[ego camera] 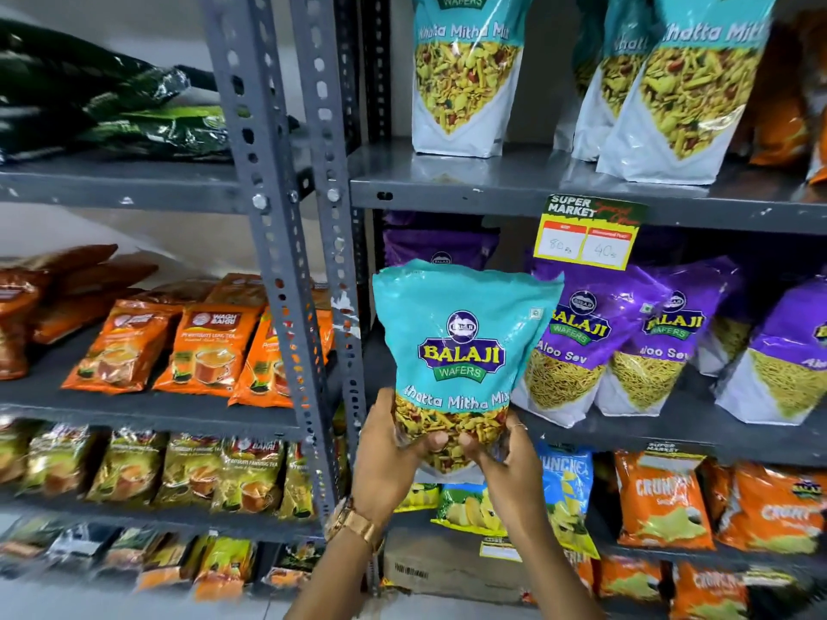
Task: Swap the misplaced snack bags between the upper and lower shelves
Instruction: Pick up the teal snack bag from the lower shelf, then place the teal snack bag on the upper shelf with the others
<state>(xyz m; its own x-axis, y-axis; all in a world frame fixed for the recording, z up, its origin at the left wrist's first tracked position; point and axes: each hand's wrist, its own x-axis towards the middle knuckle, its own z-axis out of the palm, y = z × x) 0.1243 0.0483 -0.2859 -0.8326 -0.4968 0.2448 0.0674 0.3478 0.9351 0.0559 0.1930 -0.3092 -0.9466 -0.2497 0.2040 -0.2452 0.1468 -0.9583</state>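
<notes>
A teal Khatta Mitha Mix bag point(461, 346) stands upright in front of the lower shelf point(698, 436), held by its bottom in both hands. My left hand point(389, 458) grips its lower left corner and my right hand point(510, 463) grips its lower right. Purple Aloo Sev bags point(577, 346) fill that lower shelf to the right and behind. On the upper shelf point(492, 190) stand three more teal Khatta Mitha Mix bags point(465, 73), with a gap between the left one and the right pair.
A yellow price tag point(586, 234) hangs from the upper shelf's edge. Grey perforated uprights point(286, 261) split the rack from the left bay of orange tea packets point(201, 351). Chip bags point(658, 503) and a cardboard box point(447, 570) sit below.
</notes>
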